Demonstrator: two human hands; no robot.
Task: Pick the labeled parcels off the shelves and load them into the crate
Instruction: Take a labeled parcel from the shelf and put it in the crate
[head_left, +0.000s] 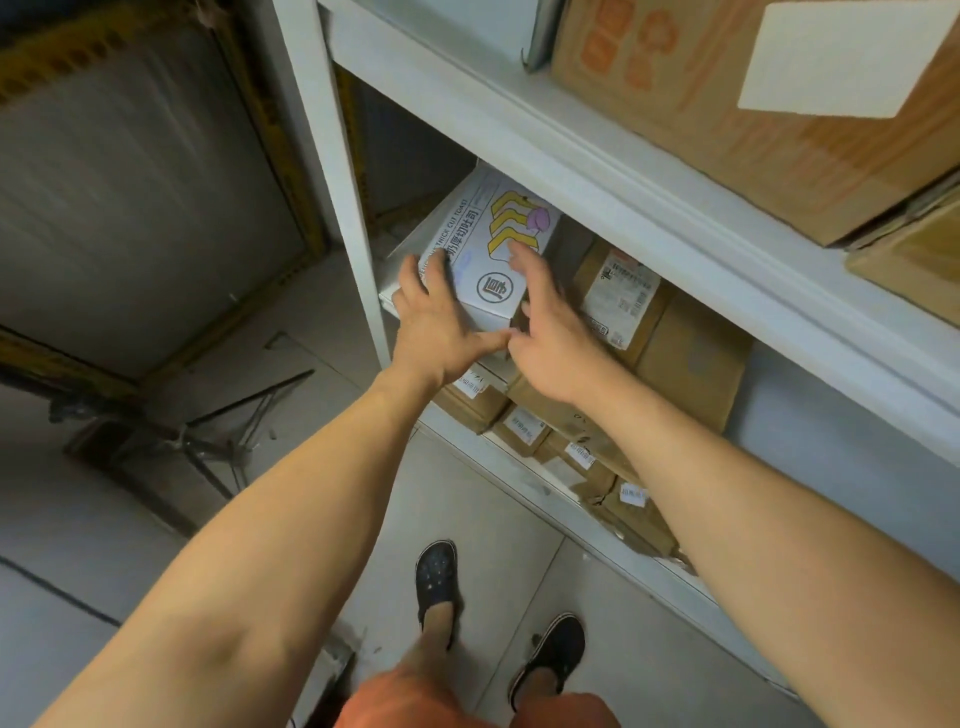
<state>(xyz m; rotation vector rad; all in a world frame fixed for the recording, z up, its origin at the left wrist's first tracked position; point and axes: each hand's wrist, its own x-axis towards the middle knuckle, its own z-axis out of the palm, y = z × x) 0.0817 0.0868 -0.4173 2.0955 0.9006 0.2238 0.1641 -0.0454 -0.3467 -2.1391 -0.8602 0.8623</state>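
- We take the white printed box (488, 249) as our landmark: it sits on the middle shelf (675, 208) of the white rack, at that shelf's left end, just beside the rack's upright post (332, 182).
- Our left hand (436, 322) lies on the box's near left corner, fingers straight and spread over its top, the grip loose and flat, not curled round anything.
- Our right hand (550, 332) rests against the box's right side, fingers straight and reaching along its top edge; this grip too is uncurled. The two thumbs nearly meet at the box's near edge.
- Just right of the box stands a brown parcel with a white shipping label (623, 296), and beyond it a plain brown carton (691, 358).
- Below the box, on the lower shelf, we see a row of small brown labeled parcels (524, 426).
- Above the box, the upper shelf carries a large cardboard carton (727, 114).
- Down from the box, two dark shoes (436, 577) stand on the floor.
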